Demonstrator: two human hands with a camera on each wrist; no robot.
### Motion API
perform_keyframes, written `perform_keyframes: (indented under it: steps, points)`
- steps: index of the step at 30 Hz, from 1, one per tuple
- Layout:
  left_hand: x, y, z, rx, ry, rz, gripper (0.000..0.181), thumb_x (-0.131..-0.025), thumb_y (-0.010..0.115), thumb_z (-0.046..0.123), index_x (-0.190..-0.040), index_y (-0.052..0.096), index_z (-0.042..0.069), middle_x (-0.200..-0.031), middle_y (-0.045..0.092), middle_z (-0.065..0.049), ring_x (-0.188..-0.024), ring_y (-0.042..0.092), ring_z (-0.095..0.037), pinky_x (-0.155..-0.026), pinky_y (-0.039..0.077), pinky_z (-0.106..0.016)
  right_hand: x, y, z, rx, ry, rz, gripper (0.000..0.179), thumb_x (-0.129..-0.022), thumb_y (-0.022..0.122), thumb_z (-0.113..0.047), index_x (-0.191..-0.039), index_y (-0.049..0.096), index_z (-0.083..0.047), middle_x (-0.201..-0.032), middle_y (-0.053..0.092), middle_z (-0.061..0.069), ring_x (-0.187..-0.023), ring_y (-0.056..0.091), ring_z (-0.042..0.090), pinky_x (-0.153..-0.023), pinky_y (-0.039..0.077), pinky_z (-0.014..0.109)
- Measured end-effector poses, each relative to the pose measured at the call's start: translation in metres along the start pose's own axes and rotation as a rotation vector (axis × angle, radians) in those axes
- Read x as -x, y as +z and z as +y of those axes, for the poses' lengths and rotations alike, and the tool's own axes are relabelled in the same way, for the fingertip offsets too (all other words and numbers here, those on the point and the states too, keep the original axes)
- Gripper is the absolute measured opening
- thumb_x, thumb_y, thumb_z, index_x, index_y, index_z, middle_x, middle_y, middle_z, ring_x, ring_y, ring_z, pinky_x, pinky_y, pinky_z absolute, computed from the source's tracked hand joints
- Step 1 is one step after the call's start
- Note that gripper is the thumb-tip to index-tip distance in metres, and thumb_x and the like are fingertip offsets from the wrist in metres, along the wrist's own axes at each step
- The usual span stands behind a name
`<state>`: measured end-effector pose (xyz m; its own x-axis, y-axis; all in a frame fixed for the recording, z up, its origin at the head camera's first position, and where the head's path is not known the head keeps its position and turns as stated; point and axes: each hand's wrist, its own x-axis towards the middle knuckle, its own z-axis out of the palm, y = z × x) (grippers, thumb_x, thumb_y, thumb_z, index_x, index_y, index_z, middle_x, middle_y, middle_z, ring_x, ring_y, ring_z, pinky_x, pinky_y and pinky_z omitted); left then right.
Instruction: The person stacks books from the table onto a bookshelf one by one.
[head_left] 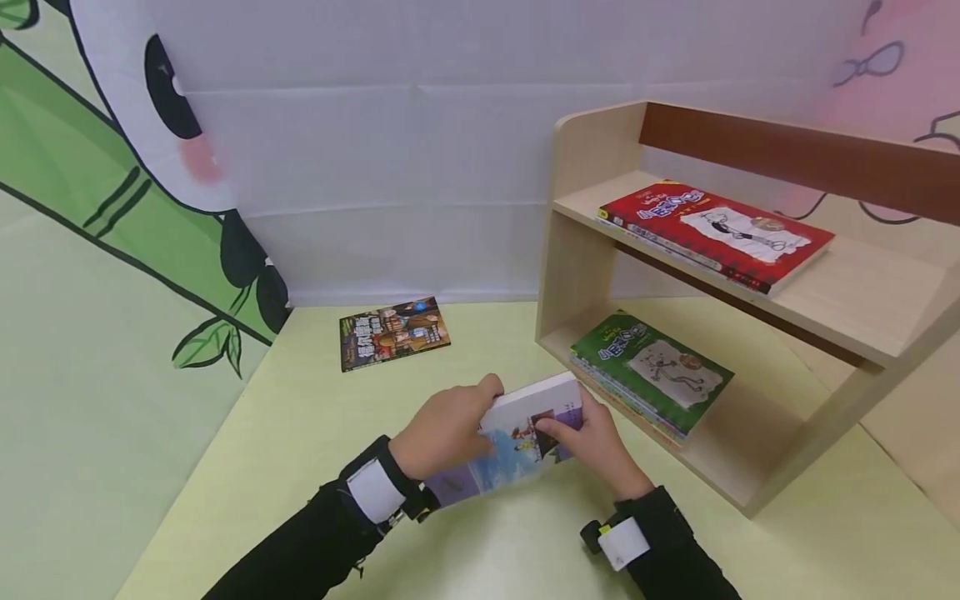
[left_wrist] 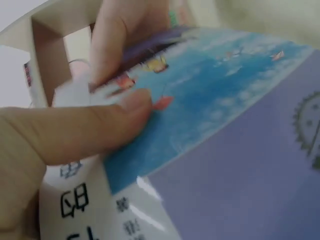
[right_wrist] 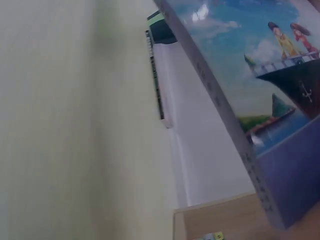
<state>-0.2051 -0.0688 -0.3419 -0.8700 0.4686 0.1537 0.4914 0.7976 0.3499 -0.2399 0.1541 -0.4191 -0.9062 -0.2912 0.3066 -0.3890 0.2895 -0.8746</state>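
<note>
A book point(head_left: 510, 462) with a blue and purple illustrated cover is held tilted above the table in both hands. My left hand point(head_left: 446, 427) grips its left side, the thumb lying across the cover point(left_wrist: 225, 115) in the left wrist view. At the right end, my right hand point(head_left: 600, 446) pinches the book, with its thumb on the picture. Figures on a ship and a lettered spine show on the book point(right_wrist: 225, 85) in the right wrist view. Some of the fingers are hidden under the book.
A two-level wooden shelf point(head_left: 551, 267) stands to the right. Red books point(head_left: 720, 229) lie flat on its upper board, and green-topped books point(head_left: 652, 367) on the lower one. Another dark, colourful book point(head_left: 393, 333) lies on the pale table point(head_left: 300, 442) near the back wall.
</note>
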Motion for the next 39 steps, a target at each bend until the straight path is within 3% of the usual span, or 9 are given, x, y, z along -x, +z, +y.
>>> perform_keyframes:
  steps: [4, 9, 14, 17, 20, 23, 30, 35, 39]
  points:
    - [-0.002, -0.014, -0.001, -0.057, 0.024, 0.177, 0.059, -0.070, 0.089, 0.022, -0.115, 0.054, 0.010, -0.099, 0.070, -0.006, -0.078, 0.066, -0.015, -0.066, 0.054, -0.032, 0.004, -0.008, -0.026, 0.018, -0.123, 0.119, 0.040, -0.085, 0.073, -0.006, -0.121, 0.056, -0.002, -0.106, 0.067, 0.015, -0.090, 0.066, 0.026, -0.073, 0.054, 0.030]
    - [-0.014, -0.029, -0.012, -0.152, 0.123, 0.665, 0.105, -0.049, 0.095, 0.047, -0.131, 0.045, 0.006, -0.123, 0.056, -0.016, -0.110, 0.054, -0.032, -0.090, 0.043, -0.049, 0.002, -0.022, -0.062, 0.165, -0.336, 0.318, 0.044, -0.079, 0.075, 0.004, -0.119, 0.056, 0.004, -0.103, 0.070, 0.017, -0.086, 0.070, 0.030, -0.068, 0.057, 0.035]
    - [-0.032, -0.035, -0.015, 0.023, 0.236, 0.938, 0.119, -0.052, 0.097, 0.036, -0.142, 0.024, 0.007, -0.143, 0.030, -0.024, -0.131, 0.032, -0.039, -0.104, 0.029, -0.058, -0.002, -0.039, -0.088, 0.296, -0.417, 0.481, 0.045, -0.076, 0.078, 0.003, -0.116, 0.057, 0.006, -0.100, 0.070, 0.018, -0.084, 0.070, 0.029, -0.066, 0.058, 0.037]
    - [-0.043, -0.036, -0.014, 0.274, 0.234, 0.946, 0.108, -0.064, 0.092, 0.021, -0.143, 0.020, 0.005, -0.144, 0.032, -0.022, -0.133, 0.034, -0.035, -0.105, 0.032, -0.054, -0.005, -0.052, -0.103, 0.235, -0.330, 0.566, 0.039, -0.083, 0.074, -0.002, -0.117, 0.056, 0.004, -0.101, 0.069, 0.013, -0.085, 0.068, 0.018, -0.068, 0.054, 0.023]
    - [-0.055, -0.037, -0.013, 0.582, 0.236, 0.813, 0.087, -0.082, 0.080, 0.020, -0.146, 0.022, 0.003, -0.136, 0.046, -0.021, -0.123, 0.048, -0.033, -0.099, 0.041, -0.050, -0.010, -0.065, -0.120, 0.097, -0.277, 0.647, 0.036, -0.091, 0.067, -0.009, -0.121, 0.053, 0.003, -0.105, 0.066, 0.004, -0.090, 0.065, 0.011, -0.074, 0.051, 0.018]
    - [-0.076, -0.042, -0.006, 0.781, 0.301, 0.678, 0.069, -0.094, 0.064, 0.025, -0.147, 0.026, 0.002, -0.125, 0.055, -0.021, -0.108, 0.058, -0.032, -0.089, 0.050, -0.045, -0.016, -0.079, -0.138, 0.002, -0.332, 0.734, 0.034, -0.094, 0.063, -0.014, -0.124, 0.052, -0.001, -0.110, 0.064, -0.002, -0.098, 0.063, 0.012, -0.080, 0.051, 0.022]
    - [-0.134, -0.079, 0.031, 0.841, 0.433, 0.712, 0.049, -0.095, 0.060, 0.011, -0.138, 0.039, -0.002, -0.114, 0.051, -0.016, -0.095, 0.054, -0.022, -0.077, 0.050, -0.031, -0.038, -0.105, -0.169, -0.097, -0.515, 0.869, 0.030, -0.095, 0.061, -0.010, -0.124, 0.053, -0.005, -0.112, 0.062, 0.006, -0.102, 0.060, 0.022, -0.081, 0.047, 0.025]
    - [-0.164, -0.103, 0.048, 0.881, 0.377, 0.689, 0.047, -0.095, 0.064, 0.013, -0.134, 0.042, 0.002, -0.116, 0.052, -0.012, -0.097, 0.054, -0.020, -0.080, 0.049, -0.030, -0.054, -0.123, -0.182, -0.156, -0.553, 0.861, 0.034, -0.098, 0.052, -0.004, -0.130, 0.039, -0.001, -0.119, 0.053, 0.005, -0.110, 0.052, 0.020, -0.088, 0.042, 0.027]
    - [-0.186, -0.114, 0.053, 0.907, 0.277, 0.706, 0.053, -0.094, 0.066, 0.021, -0.138, 0.041, 0.006, -0.117, 0.051, -0.009, -0.098, 0.053, -0.018, -0.079, 0.049, -0.029, -0.065, -0.136, -0.189, -0.312, -0.471, 0.839, 0.046, -0.097, 0.048, 0.004, -0.134, 0.024, -0.008, -0.126, 0.041, 0.007, -0.114, 0.049, 0.021, -0.095, 0.042, 0.028]
